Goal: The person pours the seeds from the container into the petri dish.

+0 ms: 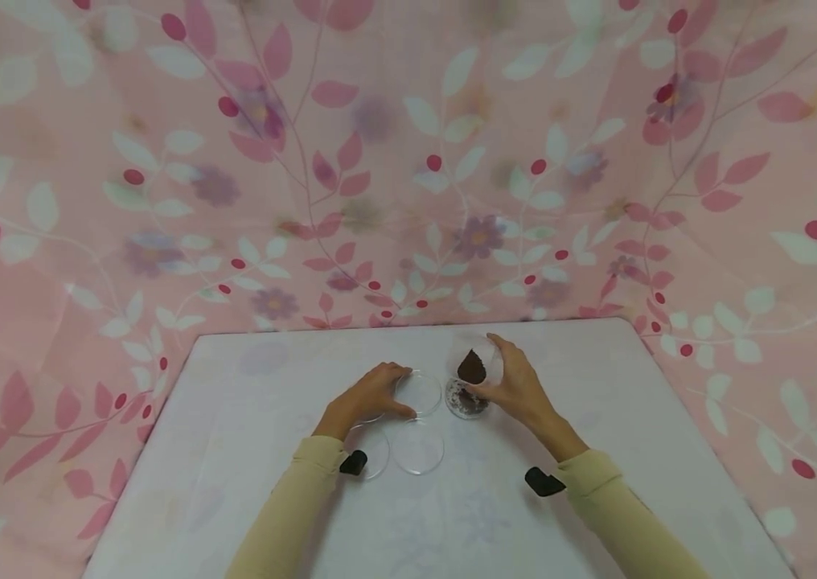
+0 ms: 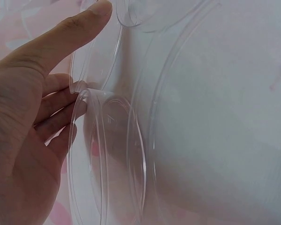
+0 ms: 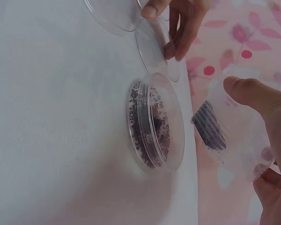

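Note:
My right hand (image 1: 520, 386) grips a clear plastic cup (image 3: 243, 140), tilted above a petri dish (image 1: 466, 402). A patch of dark, soil-like grains (image 3: 209, 125) lies inside the cup, and similar dark grains are scattered in the dish below. My left hand (image 1: 374, 392) spans the clear petri dish (image 1: 420, 392) just left of that one, thumb at its near edge and fingertips at its far edge. The left wrist view shows the fingers (image 2: 61, 105) behind the overlapping clear rims. Part of another dish is hidden under the left hand.
Two clear petri dishes lie nearer me, one in the middle (image 1: 419, 449) and one (image 1: 377, 452) partly behind the left wrist's black strap piece (image 1: 354, 462). A white cloth covers the table (image 1: 235, 482). Pink floral curtain (image 1: 408, 161) hangs behind and along both sides.

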`<act>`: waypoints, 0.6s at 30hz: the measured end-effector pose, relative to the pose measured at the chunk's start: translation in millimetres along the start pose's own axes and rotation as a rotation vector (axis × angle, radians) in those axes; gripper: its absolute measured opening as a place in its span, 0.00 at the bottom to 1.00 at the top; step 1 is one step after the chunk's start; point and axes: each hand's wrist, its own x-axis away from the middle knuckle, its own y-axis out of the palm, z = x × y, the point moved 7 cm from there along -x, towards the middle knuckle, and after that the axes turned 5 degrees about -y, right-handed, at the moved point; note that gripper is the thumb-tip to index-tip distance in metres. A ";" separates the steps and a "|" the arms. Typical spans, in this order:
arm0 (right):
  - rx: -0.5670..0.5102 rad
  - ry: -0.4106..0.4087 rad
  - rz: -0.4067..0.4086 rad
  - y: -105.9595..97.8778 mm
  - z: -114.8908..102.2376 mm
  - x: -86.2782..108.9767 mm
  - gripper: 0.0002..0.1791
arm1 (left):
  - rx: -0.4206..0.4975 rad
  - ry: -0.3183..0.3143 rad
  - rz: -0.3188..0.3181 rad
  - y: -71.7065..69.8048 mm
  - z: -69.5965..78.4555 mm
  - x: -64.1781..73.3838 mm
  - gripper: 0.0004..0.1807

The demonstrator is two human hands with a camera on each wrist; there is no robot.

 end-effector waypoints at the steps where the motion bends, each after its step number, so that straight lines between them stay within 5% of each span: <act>1: 0.014 -0.019 -0.002 1.6 -2.4 -0.3 0.57 | -0.002 0.000 -0.002 0.5 -0.5 0.2 0.50; 18: 0.109 -0.090 -0.064 12.4 -26.4 -8.9 0.57 | -0.001 -0.023 -0.003 2.9 -0.1 -1.0 0.50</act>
